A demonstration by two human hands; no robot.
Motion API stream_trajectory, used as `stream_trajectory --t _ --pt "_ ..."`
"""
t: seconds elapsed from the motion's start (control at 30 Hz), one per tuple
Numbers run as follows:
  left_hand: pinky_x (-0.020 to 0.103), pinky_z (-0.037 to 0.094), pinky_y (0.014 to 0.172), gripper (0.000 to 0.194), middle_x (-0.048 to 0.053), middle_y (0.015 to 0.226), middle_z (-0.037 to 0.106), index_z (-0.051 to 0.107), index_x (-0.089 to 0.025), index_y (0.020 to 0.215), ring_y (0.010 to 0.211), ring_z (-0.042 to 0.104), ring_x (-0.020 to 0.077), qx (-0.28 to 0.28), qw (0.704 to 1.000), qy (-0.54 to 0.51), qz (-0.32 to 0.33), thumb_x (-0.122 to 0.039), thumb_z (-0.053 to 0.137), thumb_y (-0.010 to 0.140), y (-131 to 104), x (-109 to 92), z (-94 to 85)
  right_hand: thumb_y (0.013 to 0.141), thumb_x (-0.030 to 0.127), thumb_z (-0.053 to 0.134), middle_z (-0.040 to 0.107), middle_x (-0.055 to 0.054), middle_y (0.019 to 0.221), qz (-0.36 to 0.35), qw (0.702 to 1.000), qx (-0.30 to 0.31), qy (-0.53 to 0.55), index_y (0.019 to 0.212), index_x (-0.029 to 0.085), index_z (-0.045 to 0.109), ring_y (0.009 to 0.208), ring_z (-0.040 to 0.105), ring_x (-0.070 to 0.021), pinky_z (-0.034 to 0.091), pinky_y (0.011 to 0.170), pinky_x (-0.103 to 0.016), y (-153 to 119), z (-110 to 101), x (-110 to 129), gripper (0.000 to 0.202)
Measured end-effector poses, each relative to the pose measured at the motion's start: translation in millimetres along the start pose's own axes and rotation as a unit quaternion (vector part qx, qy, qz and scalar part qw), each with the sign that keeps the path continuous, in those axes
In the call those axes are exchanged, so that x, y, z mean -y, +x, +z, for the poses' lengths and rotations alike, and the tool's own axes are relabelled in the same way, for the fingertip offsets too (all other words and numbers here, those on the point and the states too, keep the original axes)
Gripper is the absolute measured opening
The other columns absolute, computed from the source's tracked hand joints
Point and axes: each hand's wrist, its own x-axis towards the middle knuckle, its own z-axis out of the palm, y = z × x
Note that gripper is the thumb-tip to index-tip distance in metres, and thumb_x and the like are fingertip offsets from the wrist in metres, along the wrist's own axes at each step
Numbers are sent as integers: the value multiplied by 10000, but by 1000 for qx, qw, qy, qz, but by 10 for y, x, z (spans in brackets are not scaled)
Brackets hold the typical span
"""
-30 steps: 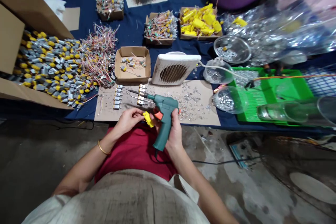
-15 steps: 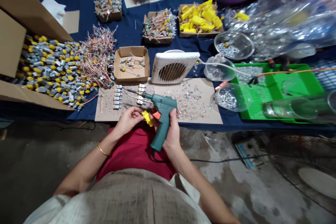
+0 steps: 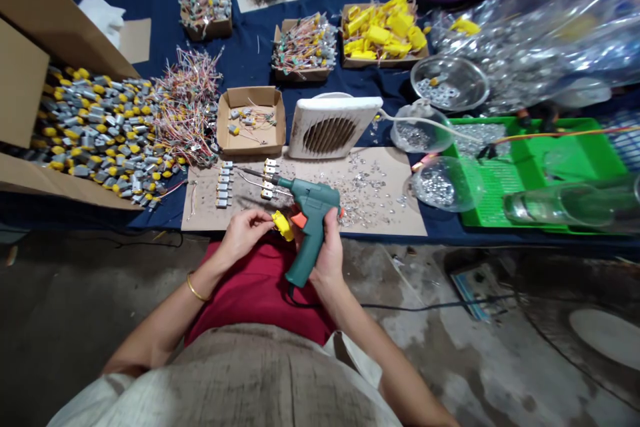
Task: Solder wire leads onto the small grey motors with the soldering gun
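My right hand (image 3: pixel 327 250) is wrapped round the handle of a green soldering gun (image 3: pixel 315 207) with an orange trigger. Its dark tip points left, over the cardboard sheet. A small yellow plastic part (image 3: pixel 283 225) is pinched in the fingertips of my left hand (image 3: pixel 247 230), just left of the gun's handle; fingers of the right hand are close behind it, and I cannot tell whether they touch it. Small motors stand in two rows, the left row (image 3: pixel 224 185) and the right row (image 3: pixel 269 180), near the gun's tip.
A white vent fan (image 3: pixel 335 127) stands behind the gun. Loose metal bits lie on the cardboard sheet (image 3: pixel 407 220). To the left is a carton (image 3: pixel 95 197) of motors; at the back, a box of yellow parts (image 3: pixel 385 30). Bowls and a green tray (image 3: pixel 560 147) stand right.
The hands, the soldering gun and the yellow part keep nearly the same pose. The view has shifted very slightly.
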Motion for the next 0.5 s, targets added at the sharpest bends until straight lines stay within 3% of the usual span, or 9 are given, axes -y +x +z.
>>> stream_trajectory --t 0.27,0.5 --pt "234 504 649 266 40 802 696 681 -135 870 680 622 128 -30 999 -12 12 -376 667 758 148 -34 127 718 651 695 762 -10 856 -18 1000 -3 -3 942 187 712 739 717 -160 582 622 -238 75 33 36 516" --pt "236 503 623 275 24 732 669 659 -141 824 643 617 129 -39 999 -21 7 -397 663 726 246 -61 129 733 625 697 761 8 846 -40 999 3 1 932 204 709 723 711 -154 578 627 -243 134 113 85 465"
